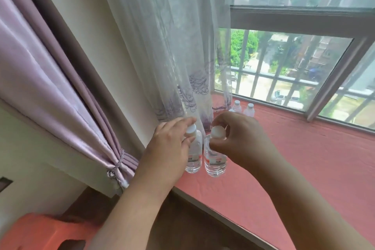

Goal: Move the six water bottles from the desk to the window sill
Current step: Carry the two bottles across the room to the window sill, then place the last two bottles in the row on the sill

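At the near-left end of the window sill [284,168], by the sheer curtain [172,57], I am setting down a pair. My left hand [172,144] has its fingers curled round the neck of the left bottle [193,158]; my right hand [239,140] pinches the cap of the right bottle [215,162]. Both bases look to be on the red cloth, touching or nearly (hard to call). Two further bottles [243,107] stand at one o'clock from my right hand, against the window [284,67].

I judge this the release step: next, let the fingers go without tipping either bottle, then turn back for more.

A cap edge by my right knuckles may be another bottle; I cannot say. Neither desk nor remaining bottles is in view. An orange stool [40,231] sits at seven o'clock, cut off.
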Available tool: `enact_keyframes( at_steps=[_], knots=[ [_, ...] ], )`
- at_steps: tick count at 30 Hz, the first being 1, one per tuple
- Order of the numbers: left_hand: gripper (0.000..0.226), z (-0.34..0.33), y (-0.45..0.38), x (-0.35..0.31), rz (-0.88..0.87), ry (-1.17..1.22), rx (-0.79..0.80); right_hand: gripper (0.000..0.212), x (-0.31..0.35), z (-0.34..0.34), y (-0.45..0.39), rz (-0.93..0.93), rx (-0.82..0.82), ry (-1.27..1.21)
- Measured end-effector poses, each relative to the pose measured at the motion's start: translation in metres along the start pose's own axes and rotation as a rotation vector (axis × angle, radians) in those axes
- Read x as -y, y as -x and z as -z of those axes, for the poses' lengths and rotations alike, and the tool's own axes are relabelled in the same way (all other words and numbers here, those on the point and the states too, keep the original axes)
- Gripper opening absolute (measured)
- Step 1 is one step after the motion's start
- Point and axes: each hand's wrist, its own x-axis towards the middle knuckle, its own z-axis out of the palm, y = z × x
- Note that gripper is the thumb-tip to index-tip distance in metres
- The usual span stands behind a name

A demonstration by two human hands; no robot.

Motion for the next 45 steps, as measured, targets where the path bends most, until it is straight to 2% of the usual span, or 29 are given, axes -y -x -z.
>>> enact_keyframes(
  at_steps=[6, 10, 16, 24, 30, 45],
  knots=[
    [0.045, -0.023, -0.051, 0.0, -0.076, 0.076, 0.054, 0.022, -0.023, 0.011, -0.025, -0.082, -0.061, 0.025],
    [0.043, -0.049, -0.083, 0.005, -0.143, 0.113, 0.123, 0.026, -0.046, 0.009, -0.037, -0.211, -0.108, 0.006],
    [0.043, -0.085, -0.129, 0.022, -0.258, 0.168, 0.258, 0.03, -0.074, -0.008, -0.052, -0.397, -0.243, -0.015],
    [0.045, -0.138, -0.185, 0.062, -0.309, 0.252, 0.384, 0.023, -0.11, -0.042, -0.075, -0.611, -0.401, 0.018],
    [0.042, -0.193, -0.216, 0.09, -0.28, 0.271, 0.411, 0.018, -0.154, -0.077, -0.097, -0.669, -0.439, -0.014],
    [0.037, -0.337, -0.247, 0.137, -0.089, 0.251, 0.517, 0.012, -0.265, -0.176, -0.139, -0.81, -0.343, -0.19]
  ],
)
